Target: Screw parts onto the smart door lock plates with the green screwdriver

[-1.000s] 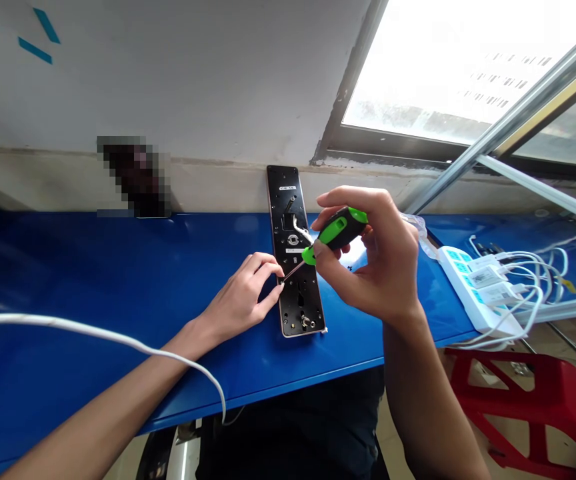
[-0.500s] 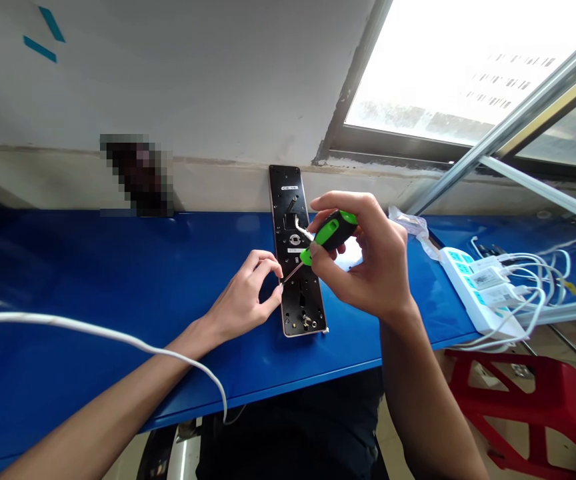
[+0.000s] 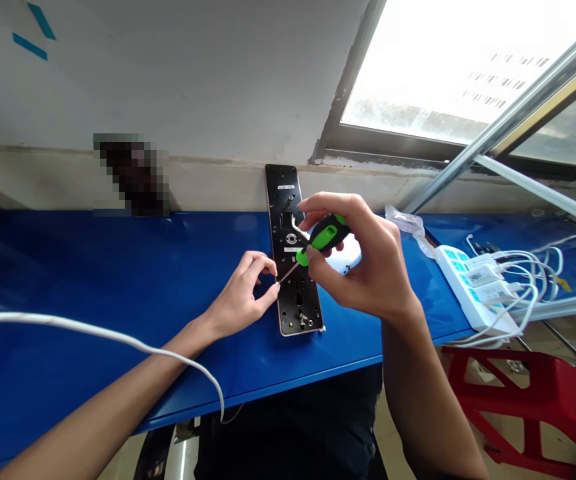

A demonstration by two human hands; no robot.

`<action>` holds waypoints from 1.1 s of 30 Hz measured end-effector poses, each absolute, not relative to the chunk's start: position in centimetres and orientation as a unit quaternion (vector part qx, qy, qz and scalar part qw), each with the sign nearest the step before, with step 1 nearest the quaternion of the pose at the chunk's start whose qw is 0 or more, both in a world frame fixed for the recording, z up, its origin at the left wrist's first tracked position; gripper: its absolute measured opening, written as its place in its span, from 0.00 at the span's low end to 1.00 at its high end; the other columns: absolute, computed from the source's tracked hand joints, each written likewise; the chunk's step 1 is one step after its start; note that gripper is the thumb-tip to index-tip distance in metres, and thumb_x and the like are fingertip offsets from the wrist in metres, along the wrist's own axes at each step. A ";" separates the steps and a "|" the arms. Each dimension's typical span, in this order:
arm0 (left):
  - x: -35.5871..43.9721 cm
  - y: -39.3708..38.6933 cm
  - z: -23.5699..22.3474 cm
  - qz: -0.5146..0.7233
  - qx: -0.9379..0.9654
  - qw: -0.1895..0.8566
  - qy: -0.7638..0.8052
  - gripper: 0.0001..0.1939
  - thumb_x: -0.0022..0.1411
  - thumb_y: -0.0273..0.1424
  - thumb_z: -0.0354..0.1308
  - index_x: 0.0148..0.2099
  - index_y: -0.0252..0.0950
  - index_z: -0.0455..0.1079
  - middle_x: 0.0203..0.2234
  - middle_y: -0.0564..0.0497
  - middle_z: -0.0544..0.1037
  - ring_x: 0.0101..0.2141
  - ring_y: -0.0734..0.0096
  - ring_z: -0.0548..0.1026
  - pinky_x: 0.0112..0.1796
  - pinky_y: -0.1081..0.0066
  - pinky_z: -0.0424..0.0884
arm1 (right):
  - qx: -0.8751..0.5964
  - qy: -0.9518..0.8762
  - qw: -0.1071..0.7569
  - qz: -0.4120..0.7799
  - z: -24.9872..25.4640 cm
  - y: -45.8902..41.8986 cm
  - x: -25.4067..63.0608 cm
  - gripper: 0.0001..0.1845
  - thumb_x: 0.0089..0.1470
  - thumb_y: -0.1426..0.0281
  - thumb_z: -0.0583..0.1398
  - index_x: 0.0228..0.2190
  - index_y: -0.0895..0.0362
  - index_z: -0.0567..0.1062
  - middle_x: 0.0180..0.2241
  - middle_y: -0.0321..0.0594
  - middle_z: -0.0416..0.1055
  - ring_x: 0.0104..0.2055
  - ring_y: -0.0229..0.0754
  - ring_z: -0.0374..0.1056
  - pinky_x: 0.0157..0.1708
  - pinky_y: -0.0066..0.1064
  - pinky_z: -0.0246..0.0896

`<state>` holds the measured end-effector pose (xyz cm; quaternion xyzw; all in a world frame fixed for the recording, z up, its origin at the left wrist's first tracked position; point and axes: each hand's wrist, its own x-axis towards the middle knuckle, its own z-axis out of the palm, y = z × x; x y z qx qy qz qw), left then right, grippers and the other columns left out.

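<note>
A long black metal plate with screw holes, likely a door lock panel point(image 3: 288, 293), lies on the blue table with its far end by the wall. My right hand point(image 3: 363, 260) is closed round the handle of a green and black screwdriver point(image 3: 324, 239). Its shaft slants down left to the panel's left edge. At that edge is my left hand point(image 3: 243, 293), thumb tip beside the screwdriver tip and index finger curled a little apart from it. Any screw at the tip is too small to see. A white cable point(image 3: 298, 230) comes out of the panel, partly behind my right hand.
A white power strip point(image 3: 461, 280) with plugged-in adapters and tangled cables sits at the right. Near it are a clear plastic bag point(image 3: 411, 225) and a metal frame point(image 3: 448, 163). A white cord point(image 3: 93, 328) hangs across my left forearm. A red stool point(image 3: 533, 400) stands below.
The whole view has shifted slightly. My left index finger has drawn back a little from the screwdriver tip. The right hand keeps its grip on the screwdriver at the panel's left edge.
</note>
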<state>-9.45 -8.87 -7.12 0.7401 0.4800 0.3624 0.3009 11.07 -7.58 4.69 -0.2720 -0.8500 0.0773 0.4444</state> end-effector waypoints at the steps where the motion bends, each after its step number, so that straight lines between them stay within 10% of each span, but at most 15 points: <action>1: -9.5 -8.9 -7.1 0.362 0.737 0.306 0.482 0.08 0.69 0.33 0.59 0.49 0.40 0.66 0.50 0.47 0.68 0.45 0.62 0.73 0.36 0.68 0.75 | -0.273 -0.853 0.438 0.072 4.7 -7.6 11.1 0.26 0.54 0.78 0.63 0.54 0.54 0.72 0.40 0.37 0.75 0.34 0.36 0.70 0.32 0.32 0.73; 9: -9.5 -8.9 -7.1 0.368 0.724 0.331 0.481 0.07 0.69 0.34 0.59 0.48 0.41 0.67 0.50 0.48 0.68 0.46 0.62 0.73 0.37 0.66 0.75 | -0.236 -0.873 0.417 0.088 4.8 -7.6 11.2 0.31 0.58 0.79 0.61 0.61 0.52 0.66 0.52 0.43 0.75 0.50 0.44 0.75 0.44 0.37 0.78; 15: -9.4 -9.0 -7.1 0.361 0.725 0.330 0.485 0.07 0.70 0.35 0.58 0.47 0.40 0.66 0.50 0.48 0.68 0.46 0.62 0.73 0.37 0.66 0.74 | -0.287 -0.859 0.420 0.048 4.7 -7.7 11.4 0.26 0.59 0.75 0.64 0.58 0.50 0.70 0.42 0.37 0.77 0.34 0.38 0.74 0.28 0.31 0.73; 33: -9.4 -9.0 -7.2 0.370 0.722 0.329 0.483 0.07 0.69 0.34 0.58 0.47 0.39 0.66 0.49 0.47 0.68 0.45 0.62 0.74 0.36 0.66 0.75 | -0.299 -0.849 0.430 0.077 4.3 -7.8 11.4 0.31 0.56 0.76 0.63 0.59 0.50 0.68 0.44 0.39 0.76 0.29 0.36 0.69 0.26 0.32 0.70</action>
